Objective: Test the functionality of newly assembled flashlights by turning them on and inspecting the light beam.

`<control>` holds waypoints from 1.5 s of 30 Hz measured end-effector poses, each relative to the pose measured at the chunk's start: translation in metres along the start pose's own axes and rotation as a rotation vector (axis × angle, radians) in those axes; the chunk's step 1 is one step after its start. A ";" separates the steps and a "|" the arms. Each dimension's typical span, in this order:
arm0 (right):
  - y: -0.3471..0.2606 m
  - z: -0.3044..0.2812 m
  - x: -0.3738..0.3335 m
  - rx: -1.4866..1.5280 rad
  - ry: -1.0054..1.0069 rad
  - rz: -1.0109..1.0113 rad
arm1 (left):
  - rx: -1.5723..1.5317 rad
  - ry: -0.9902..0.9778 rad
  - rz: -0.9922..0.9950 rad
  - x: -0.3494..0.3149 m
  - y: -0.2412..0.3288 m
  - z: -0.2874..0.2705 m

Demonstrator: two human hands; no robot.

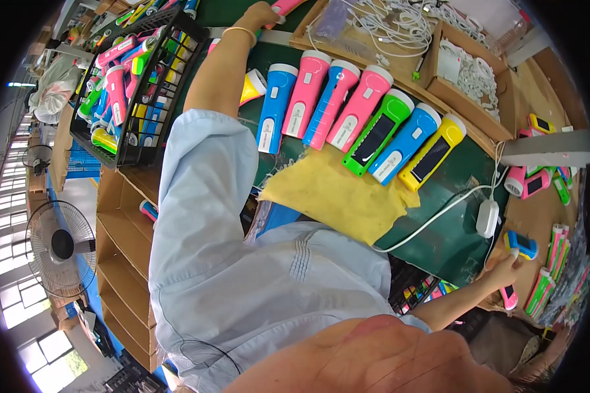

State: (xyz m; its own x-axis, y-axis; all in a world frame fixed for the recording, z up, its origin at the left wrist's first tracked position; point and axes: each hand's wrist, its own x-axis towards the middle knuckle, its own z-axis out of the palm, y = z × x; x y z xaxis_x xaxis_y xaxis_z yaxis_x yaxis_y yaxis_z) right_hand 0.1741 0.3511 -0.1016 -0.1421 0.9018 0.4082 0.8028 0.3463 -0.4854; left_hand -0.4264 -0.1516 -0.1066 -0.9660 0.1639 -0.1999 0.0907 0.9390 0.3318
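My left arm stretches to the far edge of the bench, where my left hand (261, 14) is closed around the end of a pink flashlight (287, 6), partly cut off by the picture's edge. Out to the right, my right hand (502, 270) has its fingertips closed at the edge of a blue flashlight with yellow (521, 244). A pink flashlight (509, 297) lies just below that hand. In front of me stretches a row of several flashlights, among them a green one (379, 133) and a yellow one (432, 152). A yellow cloth (337, 196) lies nearer me.
A black crate (128, 157) full of flashlights stands at the left. White cables (393, 29) fill a cardboard tray at the back. A white adapter (487, 218) with its cord lies on the green bench (439, 242). Cardboard shelves (121, 262) and a fan (61, 245) are at left.
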 end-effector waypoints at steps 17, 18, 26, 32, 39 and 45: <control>-0.183 -0.036 -0.176 1.320 -0.953 -0.317 | -0.542 0.192 0.593 -0.338 0.165 0.016; -0.194 -0.035 -0.183 1.474 -1.113 -0.161 | -0.794 -0.100 0.580 -0.365 0.170 0.039; -0.174 -0.070 -0.198 1.131 -1.072 -0.105 | -1.217 -0.448 0.711 -0.440 0.139 0.120; -0.147 -0.050 -0.230 1.130 -1.182 -0.480 | -1.705 -0.506 0.339 -0.436 0.164 0.121; -0.130 -0.058 -0.192 1.156 -1.118 -0.138 | -1.743 -0.561 0.217 -0.426 0.168 0.109; -0.161 -0.055 -0.167 1.169 -1.051 -0.304 | -1.494 -0.796 0.334 -0.441 0.168 0.106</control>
State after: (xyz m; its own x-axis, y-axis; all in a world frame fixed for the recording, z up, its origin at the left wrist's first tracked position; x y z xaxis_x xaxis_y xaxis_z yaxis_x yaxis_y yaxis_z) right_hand 0.1010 0.1303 -0.0492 -0.9197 0.3641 0.1471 -0.1220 0.0911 -0.9883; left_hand 0.0402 -0.0346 -0.0602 -0.5640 0.8085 -0.1680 -0.4844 -0.1591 0.8603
